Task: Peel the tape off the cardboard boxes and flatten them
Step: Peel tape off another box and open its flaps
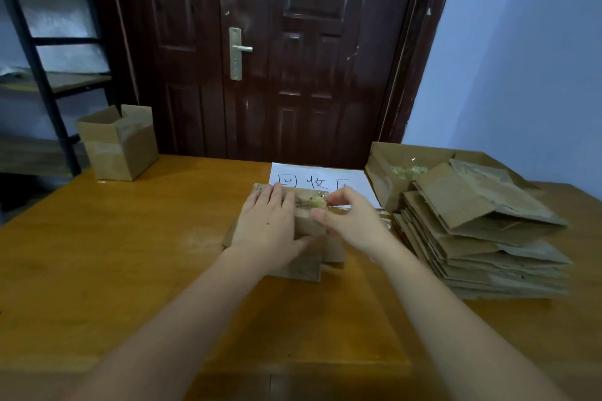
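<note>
A small brown cardboard box lies in the middle of the wooden table. My left hand rests flat on its top, fingers straight, thumb against its near side. My right hand pinches a crumpled strip of clear yellowish tape at the box's top seam, where the cardboard is torn. An upright open box with tape on its sides stands at the table's far left. A stack of flattened boxes lies at the right.
A white sheet with handwritten characters lies behind the box. An open box holding wads of peeled tape sits at the far right behind the stack. A dark door and a metal shelf stand beyond the table.
</note>
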A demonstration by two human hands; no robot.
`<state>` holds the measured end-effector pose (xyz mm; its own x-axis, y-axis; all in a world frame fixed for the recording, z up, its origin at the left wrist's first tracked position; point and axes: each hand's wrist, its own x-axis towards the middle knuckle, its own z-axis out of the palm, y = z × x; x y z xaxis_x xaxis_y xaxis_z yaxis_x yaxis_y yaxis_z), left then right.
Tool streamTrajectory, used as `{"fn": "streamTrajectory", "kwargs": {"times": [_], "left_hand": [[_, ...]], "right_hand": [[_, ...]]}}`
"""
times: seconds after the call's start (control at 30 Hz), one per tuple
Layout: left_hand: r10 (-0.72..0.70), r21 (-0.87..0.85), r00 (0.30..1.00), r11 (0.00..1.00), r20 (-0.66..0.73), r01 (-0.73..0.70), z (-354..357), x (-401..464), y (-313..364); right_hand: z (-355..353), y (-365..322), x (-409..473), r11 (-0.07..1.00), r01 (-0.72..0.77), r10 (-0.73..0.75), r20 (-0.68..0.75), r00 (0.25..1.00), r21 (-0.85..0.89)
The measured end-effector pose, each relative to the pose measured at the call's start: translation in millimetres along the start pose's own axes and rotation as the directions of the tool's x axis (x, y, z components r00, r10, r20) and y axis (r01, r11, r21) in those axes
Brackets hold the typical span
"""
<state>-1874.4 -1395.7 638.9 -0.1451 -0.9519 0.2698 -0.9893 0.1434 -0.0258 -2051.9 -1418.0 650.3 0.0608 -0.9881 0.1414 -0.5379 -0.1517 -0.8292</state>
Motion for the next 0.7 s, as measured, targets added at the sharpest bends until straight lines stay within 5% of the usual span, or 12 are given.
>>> {"fn": "streamTrajectory", "kwargs": {"times": [0.17,0.4,0.5,0.6,0.7], "left_hand": [[-0.048,0.02,0.999,0.999,-0.026,0.048,2.2,-1.2,6.5],[-0.103,0.068,0.994,0.992,-0.029,0.105,5.3,0.6,11.4],[-0.101,0.065,0.995,0.993,-0.024,0.102,5.5,2.0,10.0],[-0.091,0.072,0.996,0.993,-0.026,0.092,5.9,3.5,6.6],[-0.059,0.091,0.998,0.994,-0.032,0.062,8.2,5.7,1.8]], "right_hand": [[26.9,-10.6,-0.5,0.998,0.01,-0.025,-0.223,0.974,-0.066],[32.5,-23.4,1.0,0.912,0.014,-0.145,-0.291,0.946,-0.409],[31.8,-20.6,6.0,0.932,0.005,-0.129,-0.319,0.939,-0.363],[26.5,-13.8,9.9,0.937,0.102,-0.204,-0.283,0.937,-0.335],[19.4,-8.2,8.0,0.837,0.29,-0.376,-0.103,0.921,-0.465]]}}
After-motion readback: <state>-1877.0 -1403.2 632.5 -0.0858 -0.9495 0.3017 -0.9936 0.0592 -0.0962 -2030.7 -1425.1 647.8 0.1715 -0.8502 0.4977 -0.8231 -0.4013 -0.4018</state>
